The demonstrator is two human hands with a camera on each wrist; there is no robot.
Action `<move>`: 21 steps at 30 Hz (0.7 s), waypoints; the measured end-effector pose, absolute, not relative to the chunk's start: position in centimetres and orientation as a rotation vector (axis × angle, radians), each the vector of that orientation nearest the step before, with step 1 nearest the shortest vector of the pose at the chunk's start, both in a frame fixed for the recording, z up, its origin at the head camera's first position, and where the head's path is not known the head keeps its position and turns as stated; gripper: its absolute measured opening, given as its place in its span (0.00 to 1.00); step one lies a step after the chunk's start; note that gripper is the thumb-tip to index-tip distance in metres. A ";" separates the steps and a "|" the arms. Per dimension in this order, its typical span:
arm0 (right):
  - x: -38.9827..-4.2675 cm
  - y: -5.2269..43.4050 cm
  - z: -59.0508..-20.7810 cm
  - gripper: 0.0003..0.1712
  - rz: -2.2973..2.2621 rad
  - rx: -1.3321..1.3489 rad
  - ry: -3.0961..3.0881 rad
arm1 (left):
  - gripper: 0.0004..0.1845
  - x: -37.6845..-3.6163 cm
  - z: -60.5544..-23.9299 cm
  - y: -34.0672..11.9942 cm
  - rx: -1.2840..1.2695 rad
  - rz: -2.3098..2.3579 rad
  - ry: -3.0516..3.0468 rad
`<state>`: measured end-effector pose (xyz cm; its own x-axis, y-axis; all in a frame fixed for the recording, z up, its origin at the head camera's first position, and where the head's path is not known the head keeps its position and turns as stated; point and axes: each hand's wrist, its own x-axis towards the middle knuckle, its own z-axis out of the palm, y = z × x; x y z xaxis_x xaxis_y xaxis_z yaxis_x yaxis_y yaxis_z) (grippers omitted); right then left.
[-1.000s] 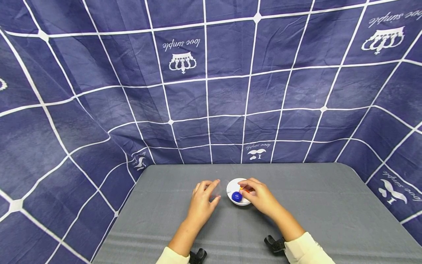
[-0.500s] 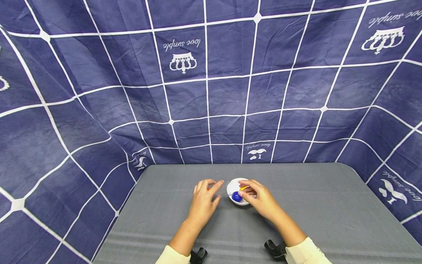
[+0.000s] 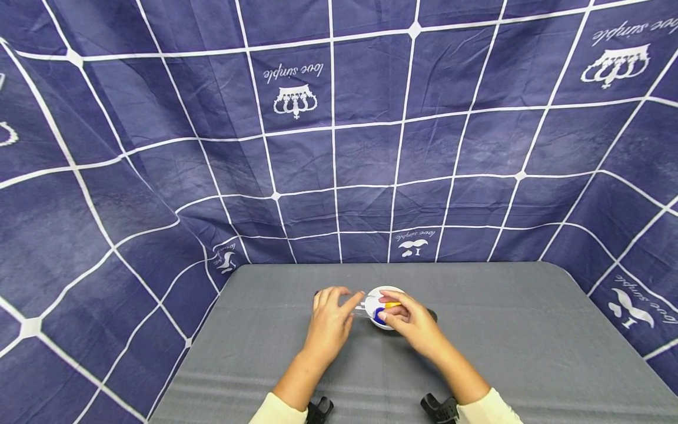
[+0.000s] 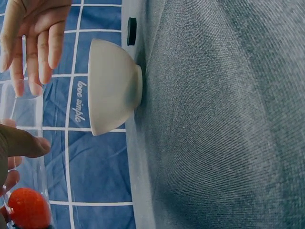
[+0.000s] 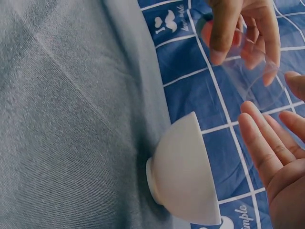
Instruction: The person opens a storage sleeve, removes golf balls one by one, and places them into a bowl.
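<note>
Grey felt-like cloth covers the counter (image 3: 477,353), and on it stands a small white ceramic bowl (image 3: 382,292) with a foot ring, upright, near the middle of the counter. Inside the bowl lie a blue ball (image 3: 377,316) and something yellow-orange (image 3: 392,305), both partly hidden by fingers. Just left of the bowl the left hand (image 3: 329,321) grips a clear plastic cup (image 4: 19,114), thumb on one side and curled fingers on the other; the cup is tipped toward the bowl, and a red-orange ball (image 4: 27,208) sits inside it near the palm. The right hand (image 3: 410,321) hovers over the near side of the bowl with its fingers straight and loosely spread, their tips close to the cup's mouth; whether they touch it I cannot tell. Behind the counter hangs a navy curtain with a white grid pattern (image 3: 371,147). A small black disc (image 4: 132,31) lies on the counter beyond the bowl
</note>
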<state>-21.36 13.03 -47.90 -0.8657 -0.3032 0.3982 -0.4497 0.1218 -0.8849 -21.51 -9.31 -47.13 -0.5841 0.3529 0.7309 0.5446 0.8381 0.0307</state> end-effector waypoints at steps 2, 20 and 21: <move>-21.3 12.9 -47.9 0.29 1.882 0.773 -2.255 | 0.32 -21.5 -47.1 -9.3 -0.660 -0.315 -2.243; -21.0 12.2 -48.6 0.27 2.031 0.696 -2.215 | 0.32 -21.5 -46.8 -8.8 -0.685 -0.221 -2.202; -21.0 12.3 -48.6 0.27 2.039 0.694 -2.216 | 0.32 -21.5 -46.8 -8.8 -0.687 -0.222 -2.202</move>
